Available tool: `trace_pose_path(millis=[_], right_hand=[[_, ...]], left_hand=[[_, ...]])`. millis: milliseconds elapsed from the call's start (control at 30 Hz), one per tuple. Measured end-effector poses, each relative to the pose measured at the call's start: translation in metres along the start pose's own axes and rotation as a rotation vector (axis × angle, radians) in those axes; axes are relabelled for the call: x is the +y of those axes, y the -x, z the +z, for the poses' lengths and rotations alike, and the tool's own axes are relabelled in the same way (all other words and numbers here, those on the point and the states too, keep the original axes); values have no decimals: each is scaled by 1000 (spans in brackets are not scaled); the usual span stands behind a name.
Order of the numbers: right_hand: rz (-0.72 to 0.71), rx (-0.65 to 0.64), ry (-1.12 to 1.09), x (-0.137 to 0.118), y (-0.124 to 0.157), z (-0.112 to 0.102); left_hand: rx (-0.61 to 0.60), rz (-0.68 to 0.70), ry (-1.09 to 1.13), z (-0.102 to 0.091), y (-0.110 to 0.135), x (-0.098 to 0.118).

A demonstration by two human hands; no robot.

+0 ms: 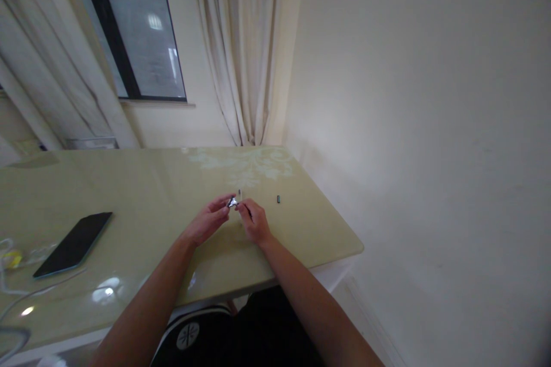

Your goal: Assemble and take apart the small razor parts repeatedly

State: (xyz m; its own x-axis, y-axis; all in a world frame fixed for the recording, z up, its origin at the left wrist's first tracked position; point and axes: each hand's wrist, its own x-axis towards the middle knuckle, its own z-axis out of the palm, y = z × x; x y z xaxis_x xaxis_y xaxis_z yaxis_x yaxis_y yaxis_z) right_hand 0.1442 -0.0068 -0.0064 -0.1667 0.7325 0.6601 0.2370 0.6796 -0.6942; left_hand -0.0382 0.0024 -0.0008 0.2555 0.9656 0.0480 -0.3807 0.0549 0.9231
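My left hand is closed on a small shiny silver object above the tabletop, its kind too small to make out. Fingers of my right hand are bent and pinched at the right end of the same object. Just beyond the hands, a thin pale stick-like item with a dark tip shows on the table, partly hidden by my fingers. To the right of my right hand lies a small dark rectangular piece, apart from both hands.
The glossy pale-green table has a rounded right corner and a wall beyond its right edge. A dark flat tablet-like slab lies at left. Near it are a white cable and a yellow item. Curtains hang behind.
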Motion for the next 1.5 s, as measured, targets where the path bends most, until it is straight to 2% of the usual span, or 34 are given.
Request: trace_pose_path(millis=[567,1167,1500], right_hand=[[-8,5,-17,-1,0,-1],[-53,-25,-30,5,-1,-3],[39,26,-59,2,-3,1]], left_hand=[[44,23,50,4,-2,-4],[93,61,-137,1,-2,-2],[102,100,-99,7,-4,-2]])
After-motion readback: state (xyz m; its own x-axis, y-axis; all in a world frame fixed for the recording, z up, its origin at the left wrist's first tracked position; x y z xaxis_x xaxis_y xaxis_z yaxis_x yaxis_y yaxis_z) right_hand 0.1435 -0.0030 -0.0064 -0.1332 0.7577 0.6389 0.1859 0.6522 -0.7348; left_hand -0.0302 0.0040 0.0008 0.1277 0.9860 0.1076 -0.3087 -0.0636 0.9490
